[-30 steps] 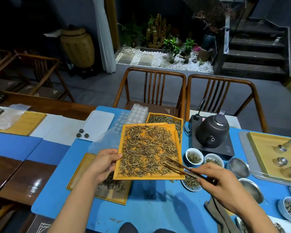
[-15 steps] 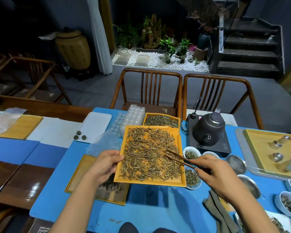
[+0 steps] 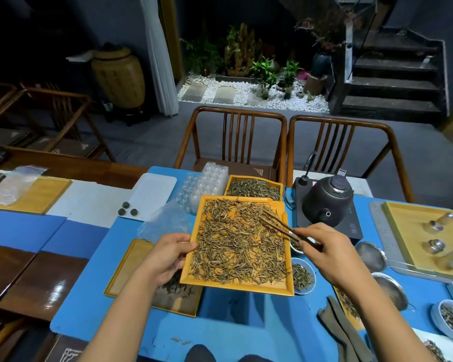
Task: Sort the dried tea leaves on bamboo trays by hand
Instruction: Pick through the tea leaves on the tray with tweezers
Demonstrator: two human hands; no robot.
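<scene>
Blue-covered table (image 3: 228, 333), dark kettle (image 3: 327, 202) on its base, shallow bamboo tray (image 3: 131, 267), white bowls of leaves (image 3: 302, 278), folded grey cloth (image 3: 343, 333)

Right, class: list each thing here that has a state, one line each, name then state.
Orange tray: held up off the table, covered in tea leaves.
Left hand: gripping the tray's left edge.
Right hand: holding tweezers.
Tweezers: tips apart, over the leaves.
Kettle: lid on, sitting on its base.
Far tray: on the table, full of leaves.
</scene>
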